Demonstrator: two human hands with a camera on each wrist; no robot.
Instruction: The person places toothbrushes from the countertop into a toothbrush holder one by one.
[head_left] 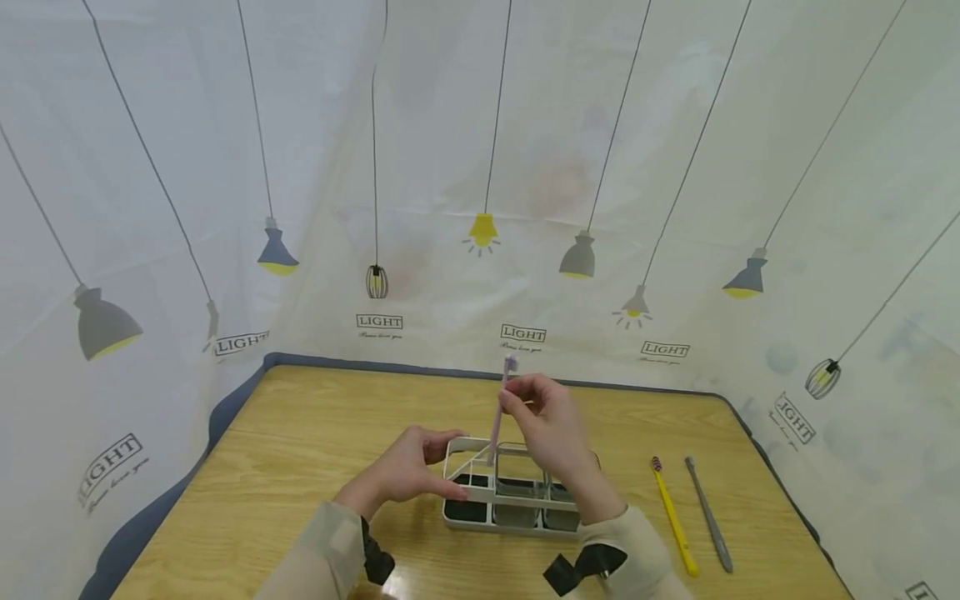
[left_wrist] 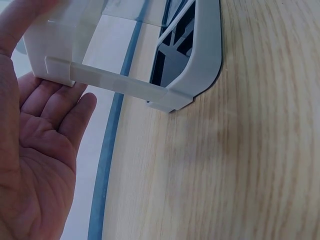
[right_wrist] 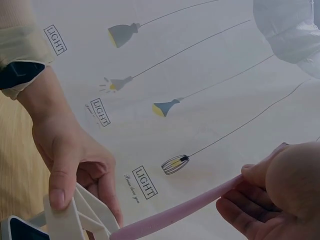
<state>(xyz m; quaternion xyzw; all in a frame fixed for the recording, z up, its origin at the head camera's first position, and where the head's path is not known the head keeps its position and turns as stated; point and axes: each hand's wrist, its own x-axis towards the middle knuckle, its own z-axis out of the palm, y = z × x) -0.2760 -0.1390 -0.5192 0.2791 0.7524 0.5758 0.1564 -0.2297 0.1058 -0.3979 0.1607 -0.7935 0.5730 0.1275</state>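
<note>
A white toothbrush holder [head_left: 480,493] with a dark base stands on the table near its middle. My left hand [head_left: 408,467] grips its upper left end, thumb on the front rail and fingers round the back. My right hand [head_left: 551,421] pinches a pale purple toothbrush [head_left: 497,427] between thumb and fingers, bristle head up. The lower end of its handle overlaps the holder's slotted upper left part in the head view. In the right wrist view, the toothbrush handle [right_wrist: 175,212] slants down to the white slotted top [right_wrist: 90,210] beside my left thumb.
Clear cups [head_left: 516,515] sit in the holder's middle and right. To the right lie a yellow toothbrush [head_left: 674,521] and a grey toothbrush [head_left: 708,517], heads pointing away. A white curtain [head_left: 435,167] printed with lamps hangs behind the wooden table [head_left: 322,417] and along its sides.
</note>
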